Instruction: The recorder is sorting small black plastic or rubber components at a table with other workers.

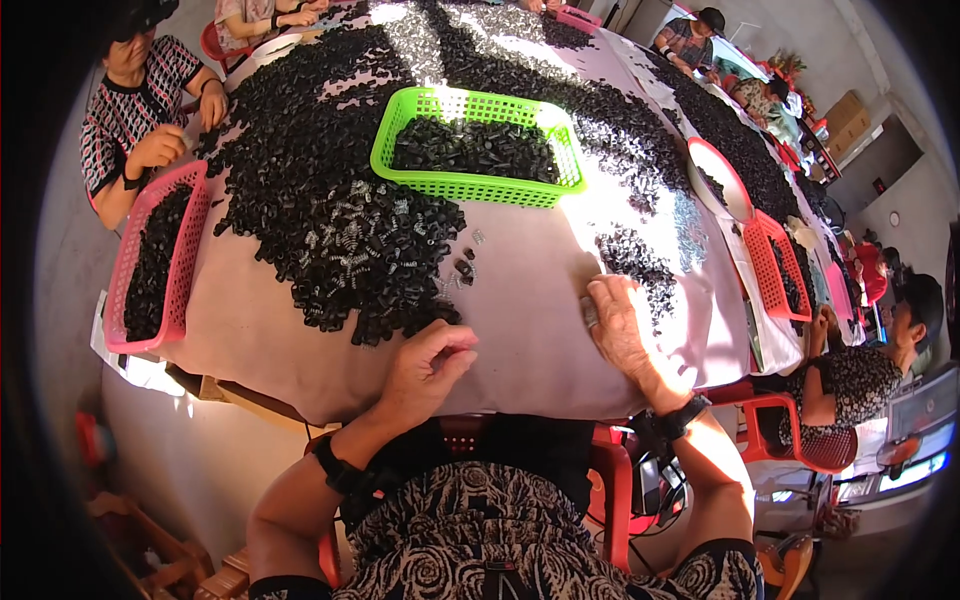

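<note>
My left hand (430,368) hovers over the cloth's near side, at the front of a big pile of small black plastic parts (330,240). Its fingers are curled together, and whatever they may hold is hidden. Palm down on the cloth, my right hand (622,330) has its fingers bent and close together beside a smaller heap of black parts (640,262). Something small and greyish (588,310) shows at its fingertips, too small to name. Small metal springs (352,235) lie scattered on the big pile. Between my hands and the basket are a few loose black parts (465,268).
A green basket (480,188) of black parts stands ahead. A pink basket (190,290) is at left, a red one (775,270) and a round pan (735,190) at right. People sit around the table, including one at left (145,110) and another at right (850,385).
</note>
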A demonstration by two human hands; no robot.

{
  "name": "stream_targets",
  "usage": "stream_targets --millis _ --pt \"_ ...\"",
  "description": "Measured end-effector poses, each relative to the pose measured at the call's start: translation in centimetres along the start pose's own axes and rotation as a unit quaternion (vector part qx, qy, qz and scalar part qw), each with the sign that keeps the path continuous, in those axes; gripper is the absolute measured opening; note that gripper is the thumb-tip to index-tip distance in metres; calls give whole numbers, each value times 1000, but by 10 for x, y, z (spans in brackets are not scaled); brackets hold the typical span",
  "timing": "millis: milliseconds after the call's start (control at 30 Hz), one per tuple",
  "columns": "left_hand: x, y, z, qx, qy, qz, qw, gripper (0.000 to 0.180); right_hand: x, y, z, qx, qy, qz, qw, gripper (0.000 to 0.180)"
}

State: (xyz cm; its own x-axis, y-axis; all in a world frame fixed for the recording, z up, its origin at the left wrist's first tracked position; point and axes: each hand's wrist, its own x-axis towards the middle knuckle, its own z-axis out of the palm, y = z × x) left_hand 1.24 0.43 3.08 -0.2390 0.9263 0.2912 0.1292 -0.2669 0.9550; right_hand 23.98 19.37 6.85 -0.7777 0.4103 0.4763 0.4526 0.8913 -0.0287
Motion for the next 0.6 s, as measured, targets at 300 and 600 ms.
stream_targets --millis 300,600 --pt "-2 -1 1 9 9 4 1000 15 3 52 3 -130 -15 -42 991 22" --pt "-2 2 3 -5 5 -15 1000 17 10 83 62 -275 57 -107 954 21"
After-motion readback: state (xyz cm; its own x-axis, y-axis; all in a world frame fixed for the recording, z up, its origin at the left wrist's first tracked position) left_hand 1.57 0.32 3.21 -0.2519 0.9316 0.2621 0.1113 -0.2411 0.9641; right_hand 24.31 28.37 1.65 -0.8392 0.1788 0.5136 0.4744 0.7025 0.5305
